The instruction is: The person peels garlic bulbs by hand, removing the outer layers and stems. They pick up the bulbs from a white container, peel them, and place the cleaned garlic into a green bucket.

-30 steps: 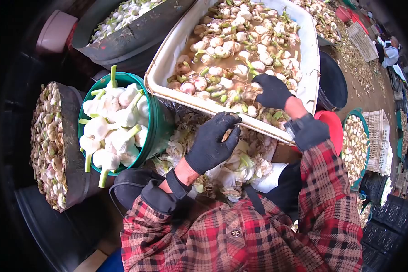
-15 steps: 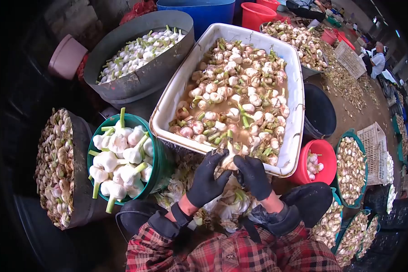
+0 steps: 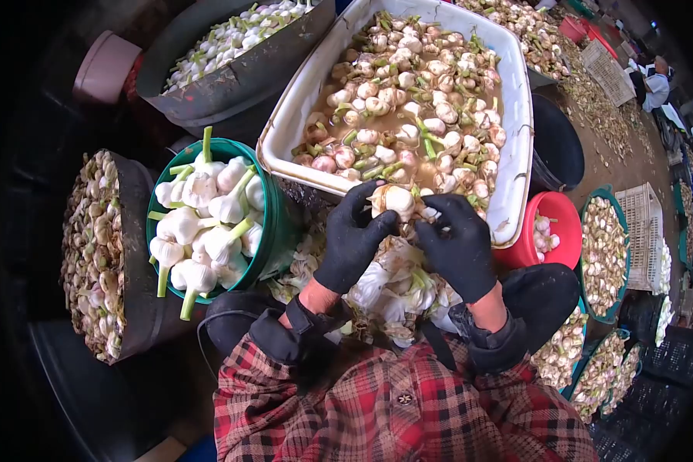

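Change: the garlic bulb (image 3: 393,200) is higher than half a second ago, now over the white tub's (image 3: 516,154) near rim.
Left hand (image 3: 353,242): fingers curled around the bulb's left side.
Right hand (image 3: 458,246): fingers pinching its right side.

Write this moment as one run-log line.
left hand: holds garlic bulb; right hand: touches bulb; behind: white tub of soaking garlic
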Tool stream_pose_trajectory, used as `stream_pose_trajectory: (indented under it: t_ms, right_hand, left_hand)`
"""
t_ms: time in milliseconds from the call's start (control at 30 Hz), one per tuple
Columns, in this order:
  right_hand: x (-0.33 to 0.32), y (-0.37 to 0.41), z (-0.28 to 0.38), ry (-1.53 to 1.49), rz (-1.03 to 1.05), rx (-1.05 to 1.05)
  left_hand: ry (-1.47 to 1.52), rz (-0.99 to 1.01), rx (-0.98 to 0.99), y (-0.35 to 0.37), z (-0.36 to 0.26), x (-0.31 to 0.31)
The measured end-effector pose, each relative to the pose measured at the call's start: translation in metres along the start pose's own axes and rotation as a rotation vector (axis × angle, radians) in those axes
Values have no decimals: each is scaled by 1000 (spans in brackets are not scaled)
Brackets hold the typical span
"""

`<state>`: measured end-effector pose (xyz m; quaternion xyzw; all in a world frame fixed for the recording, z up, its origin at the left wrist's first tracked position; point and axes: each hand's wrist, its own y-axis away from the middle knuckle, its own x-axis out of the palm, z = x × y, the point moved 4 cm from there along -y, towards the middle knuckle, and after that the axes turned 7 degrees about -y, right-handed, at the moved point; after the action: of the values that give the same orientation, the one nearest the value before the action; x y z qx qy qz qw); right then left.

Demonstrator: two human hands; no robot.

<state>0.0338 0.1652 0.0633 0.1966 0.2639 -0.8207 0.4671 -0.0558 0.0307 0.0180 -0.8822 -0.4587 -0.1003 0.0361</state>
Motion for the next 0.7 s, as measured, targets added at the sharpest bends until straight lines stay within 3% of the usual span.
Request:
stream_pose_trajectory:
  t_ms: [100,267,333,400,633,700]
  right_hand:
    - [1,-4,10,-123,-75,6]
    - [10,1,11,20,-171,-189]
    - [11,2,12,93,-181,-241]
    - [10,3,19,172,-209,-329]
    - [17,6,11,279,-156,-320]
    - [16,5,6,175,-153,-264]
  left_hand:
    - [-56,-39,-9,1,-2,2]
    - [-189,-101,23,3,11,2]
    - [-385,-152,245,6,8,2]
    - [-438,-154,247,7,5,3]
    - [-611,-119,344,8,12,2]
    - [-702,-84,365,8,3,3]
